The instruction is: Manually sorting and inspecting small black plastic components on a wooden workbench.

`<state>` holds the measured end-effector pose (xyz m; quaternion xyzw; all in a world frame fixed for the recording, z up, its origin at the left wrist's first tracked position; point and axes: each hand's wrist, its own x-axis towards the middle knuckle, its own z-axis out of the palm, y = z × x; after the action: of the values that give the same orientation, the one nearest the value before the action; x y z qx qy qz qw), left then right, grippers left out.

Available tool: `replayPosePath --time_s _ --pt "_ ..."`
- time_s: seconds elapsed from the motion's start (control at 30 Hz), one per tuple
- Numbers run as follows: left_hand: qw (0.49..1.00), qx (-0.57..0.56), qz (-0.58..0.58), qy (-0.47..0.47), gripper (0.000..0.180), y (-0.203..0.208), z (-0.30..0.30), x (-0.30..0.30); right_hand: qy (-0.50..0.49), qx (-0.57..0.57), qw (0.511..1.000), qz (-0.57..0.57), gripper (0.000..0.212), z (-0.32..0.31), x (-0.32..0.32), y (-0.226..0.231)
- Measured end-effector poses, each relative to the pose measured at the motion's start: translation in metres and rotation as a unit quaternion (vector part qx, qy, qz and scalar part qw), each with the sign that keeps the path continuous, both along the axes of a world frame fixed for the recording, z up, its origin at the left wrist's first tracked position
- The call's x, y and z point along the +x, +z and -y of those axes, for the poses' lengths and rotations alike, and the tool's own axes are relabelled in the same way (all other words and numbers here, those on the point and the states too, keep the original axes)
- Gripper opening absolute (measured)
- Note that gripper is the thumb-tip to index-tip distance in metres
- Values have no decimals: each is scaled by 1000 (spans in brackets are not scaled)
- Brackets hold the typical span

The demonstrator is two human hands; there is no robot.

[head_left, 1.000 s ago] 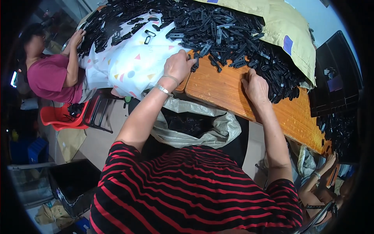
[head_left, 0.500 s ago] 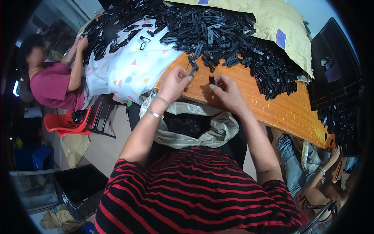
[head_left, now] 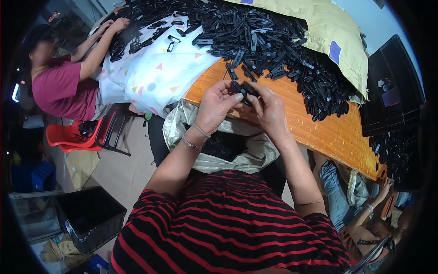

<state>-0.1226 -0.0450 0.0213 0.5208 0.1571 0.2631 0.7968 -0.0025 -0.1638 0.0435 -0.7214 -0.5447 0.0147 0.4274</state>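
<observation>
Over the near edge of the table, both of my hands are brought together around small black plastic parts. Thumb and fingers of my left hand [head_left: 215, 108] pinch one slim black plastic part [head_left: 237, 87]. My right hand [head_left: 271, 109] closes on a second black plastic part [head_left: 249, 89], which touches or nearly touches the first. Fingers cover much of both, so how they fit together cannot be made out. Just beyond my hands, a few loose black parts [head_left: 231, 71] lie on the wooden table [head_left: 319, 137]. Beneath my hands hangs an open woven sack [head_left: 228, 163] with dark contents.
A large heap of black parts [head_left: 251, 36] covers the table's far side, beside yellowish sacks [head_left: 337, 32]. White patterned sheeting [head_left: 155, 77] lies at left. A co-worker [head_left: 66, 86] sits there by a red chair [head_left: 73, 137]; another person's arm [head_left: 376, 201] shows at lower right.
My hands have come together from apart, bringing the two black parts close to each other. The co-worker at left has reached farther over the heap.
</observation>
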Motion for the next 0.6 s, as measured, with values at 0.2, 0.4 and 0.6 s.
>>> replayPosePath --time_s 0.2,0.4,0.6 --pt "1000 15 -8 22 26 1 -2 0 -50 6 998 -44 28 0 -14 11" --pt "998 53 11 43 28 -2 -3 1 -23 27 999 -7 26 -3 -12 8" --pt "996 77 13 45 27 0 0 0 -3 63 998 -11 24 -5 -6 4"
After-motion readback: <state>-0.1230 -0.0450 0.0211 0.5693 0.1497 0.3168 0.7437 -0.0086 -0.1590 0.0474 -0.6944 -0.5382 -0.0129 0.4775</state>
